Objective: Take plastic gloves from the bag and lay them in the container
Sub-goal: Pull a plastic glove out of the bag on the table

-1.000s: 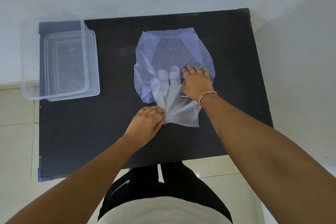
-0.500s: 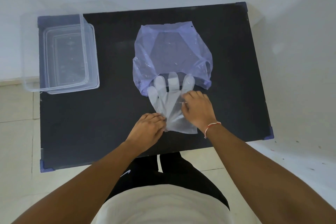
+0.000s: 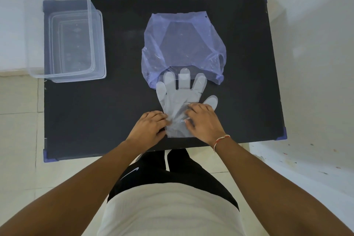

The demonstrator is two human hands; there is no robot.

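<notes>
Your black table (image 3: 118, 113) fills most of the view, with pale tiled floor (image 3: 17, 120) at 9 o'clock and a white wall (image 3: 316, 44) at 3 o'clock.

At about 10 o'clock on the table stands the clear plastic container (image 3: 95, 44), rectangular and open-topped; I can make out nothing lying inside it. Its left wall overhangs the table edge.

At 12 o'clock, well apart from the container, lies the bluish translucent bag (image 3: 183, 44), flat and crumpled, its mouth turned toward you.

Just below the bag, toward 6 o'clock, lies the clear plastic glove (image 3: 180, 97), spread flat with its five digits pointing away from you. The tips of its three middle digits lie under the bag's mouth edge; the rest is out on the bare table.

Your left hand (image 3: 149, 130) rests on the glove's cuff at its 9 o'clock side, fingers (image 3: 161, 119) curled and pinching the plastic. Your right hand (image 3: 205, 122) presses on the cuff's 3 o'clock side, fingers (image 3: 193, 109) bent, bunching the film between both hands. A thin red-and-white band (image 3: 220, 140) circles your right wrist.

Nothing stands on the table between the glove and the container.
</notes>
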